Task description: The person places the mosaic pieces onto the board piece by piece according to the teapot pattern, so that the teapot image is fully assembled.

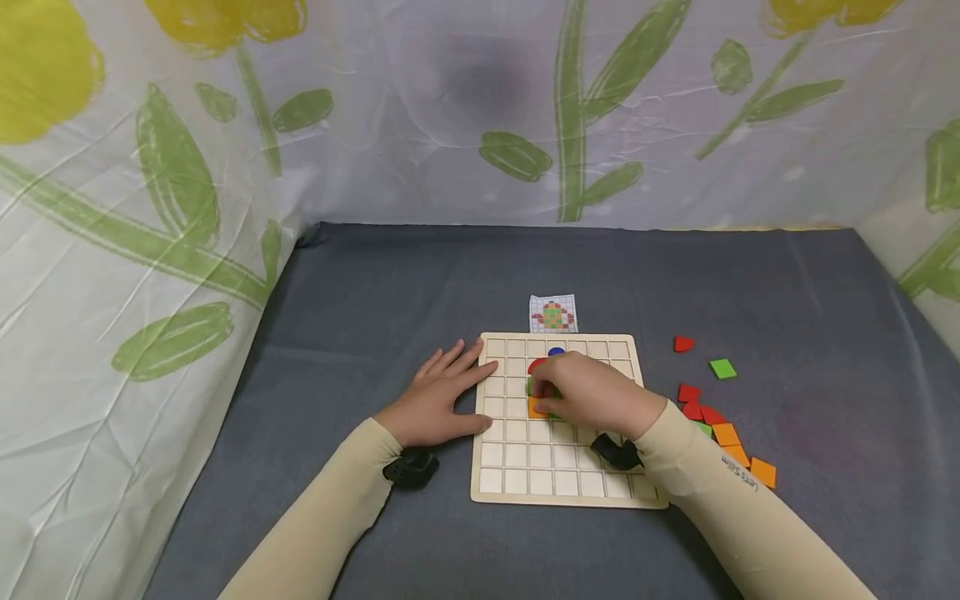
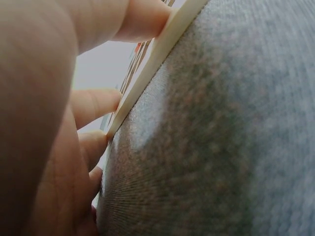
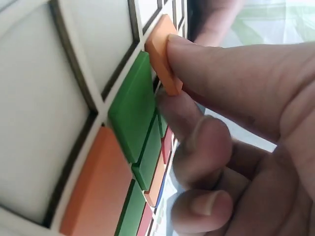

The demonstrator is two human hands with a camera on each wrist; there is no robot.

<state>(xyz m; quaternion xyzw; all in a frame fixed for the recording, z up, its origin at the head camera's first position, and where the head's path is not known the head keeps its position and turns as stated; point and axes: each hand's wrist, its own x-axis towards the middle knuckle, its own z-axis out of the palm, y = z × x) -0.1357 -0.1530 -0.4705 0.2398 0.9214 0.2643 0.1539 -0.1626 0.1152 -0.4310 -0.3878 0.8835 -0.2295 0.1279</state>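
A wooden grid board (image 1: 517, 481) lies on the dark cloth. My left hand (image 1: 442, 404) rests along its left edge, fingers spread and fairly straight, fingertips touching the rim in the left wrist view. Over the board's upper middle, my right hand (image 1: 596, 392) pinches an orange square tile (image 3: 161, 51) between thumb and forefinger. That tile sits tilted at a cell beside a green square tile (image 3: 132, 105). Another orange tile (image 3: 98, 184) lies flat in the grid. A blue piece (image 1: 556, 351) and a red piece (image 1: 536, 365) show above the right hand, which hides part of the pattern.
A small printed pattern card (image 1: 552, 314) lies just beyond the board's far edge. Right of the board are loose red tiles (image 1: 688, 392), a green tile (image 1: 723, 368) and orange tiles (image 1: 763, 472), some partly behind the right sleeve. A flower-printed sheet (image 1: 420, 125) hangs behind the table.
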